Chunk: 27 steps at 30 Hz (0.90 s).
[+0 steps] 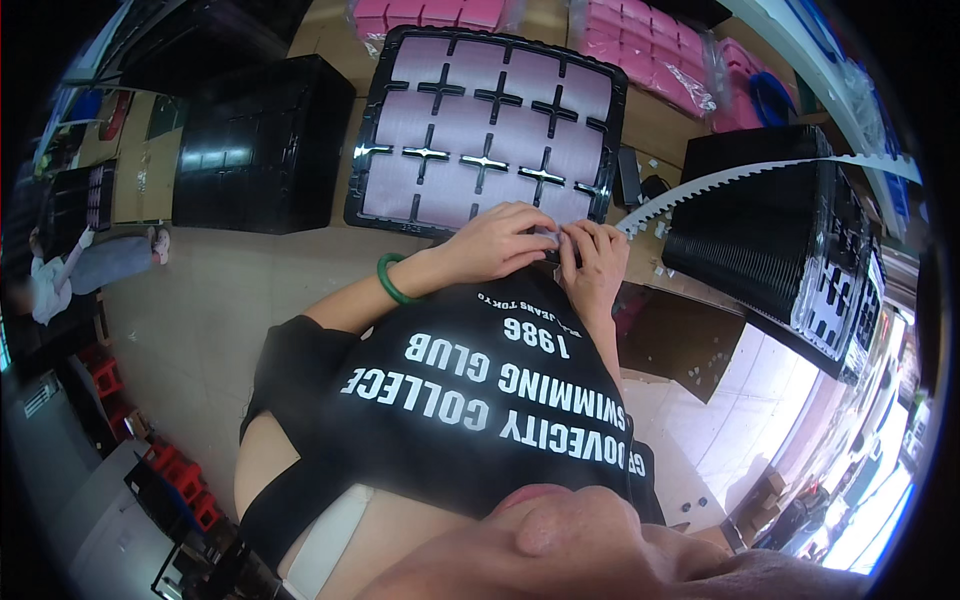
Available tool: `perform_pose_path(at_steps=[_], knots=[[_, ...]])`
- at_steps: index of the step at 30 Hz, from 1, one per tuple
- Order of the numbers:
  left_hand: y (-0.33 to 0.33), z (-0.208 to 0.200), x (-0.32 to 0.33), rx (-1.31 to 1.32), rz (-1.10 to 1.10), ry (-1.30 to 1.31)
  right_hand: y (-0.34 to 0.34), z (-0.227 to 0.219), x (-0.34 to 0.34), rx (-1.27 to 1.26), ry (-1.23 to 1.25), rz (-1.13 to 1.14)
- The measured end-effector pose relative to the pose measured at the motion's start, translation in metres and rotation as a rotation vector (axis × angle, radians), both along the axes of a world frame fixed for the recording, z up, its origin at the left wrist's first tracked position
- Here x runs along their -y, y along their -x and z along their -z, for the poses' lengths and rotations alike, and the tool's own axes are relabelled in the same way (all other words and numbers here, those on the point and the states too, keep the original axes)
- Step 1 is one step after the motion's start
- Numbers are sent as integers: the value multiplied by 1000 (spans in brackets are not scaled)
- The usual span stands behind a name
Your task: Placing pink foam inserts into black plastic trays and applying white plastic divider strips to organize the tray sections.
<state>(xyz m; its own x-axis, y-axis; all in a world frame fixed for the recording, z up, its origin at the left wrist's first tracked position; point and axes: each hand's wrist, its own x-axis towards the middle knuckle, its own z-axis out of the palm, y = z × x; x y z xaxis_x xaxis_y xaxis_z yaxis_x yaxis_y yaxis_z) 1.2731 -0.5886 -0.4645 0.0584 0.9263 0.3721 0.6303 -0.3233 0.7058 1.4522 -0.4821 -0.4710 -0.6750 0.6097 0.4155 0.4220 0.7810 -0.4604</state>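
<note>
At the near edge of a black tray, my left hand and my right hand meet with their fingertips together. Both are closed in a pinch on a small whitish piece, too small and covered to name. A green bangle circles my left wrist. Shiny light purple flat pieces fill the tray, between black cross-shaped dividers. From the upper right a long white strip with a toothed edge curves down to just beside my right hand; whether it touches the hand I cannot tell.
Stacks of black trays stand at left and right. Pink trays in clear plastic lie along the back. Below the table at right is an open cardboard box. A person works far left; red stools stand lower left.
</note>
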Motion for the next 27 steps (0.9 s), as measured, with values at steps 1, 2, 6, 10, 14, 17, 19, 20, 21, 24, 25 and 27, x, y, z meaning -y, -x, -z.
perform_pose_path(at_steps=[1,2,6,10,14,17,19,20,21,24,25,27], knots=[[9,-3,7,-88,-107,-44,-1,0,1,40,-3,-31],[15,-4,15,-93,-115,-43,-5,0,-1,83,-7,-62],[38,-13,37,-171,-423,95,-12,-5,-17,94,107,-110],[69,-14,21,-303,-517,87,19,-6,-55,-21,41,-23],[85,-16,-5,-537,-351,135,56,-5,-86,25,-31,-123],[78,-15,-18,-668,-362,161,65,0,-95,67,-62,-127],[83,-15,-26,-670,-392,149,69,1,-104,43,-97,-75],[89,-16,-31,-671,-395,147,71,0,-110,8,-92,-25],[98,-19,-35,-615,-453,133,73,-1,-116,-28,-86,26],[130,-10,-44,-597,-524,73,83,-7,-132,-2,-119,10],[137,-8,-47,-626,-545,97,87,-7,-135,31,-69,-16],[145,-5,-51,-662,-551,178,92,1,-141,60,-68,-8]])
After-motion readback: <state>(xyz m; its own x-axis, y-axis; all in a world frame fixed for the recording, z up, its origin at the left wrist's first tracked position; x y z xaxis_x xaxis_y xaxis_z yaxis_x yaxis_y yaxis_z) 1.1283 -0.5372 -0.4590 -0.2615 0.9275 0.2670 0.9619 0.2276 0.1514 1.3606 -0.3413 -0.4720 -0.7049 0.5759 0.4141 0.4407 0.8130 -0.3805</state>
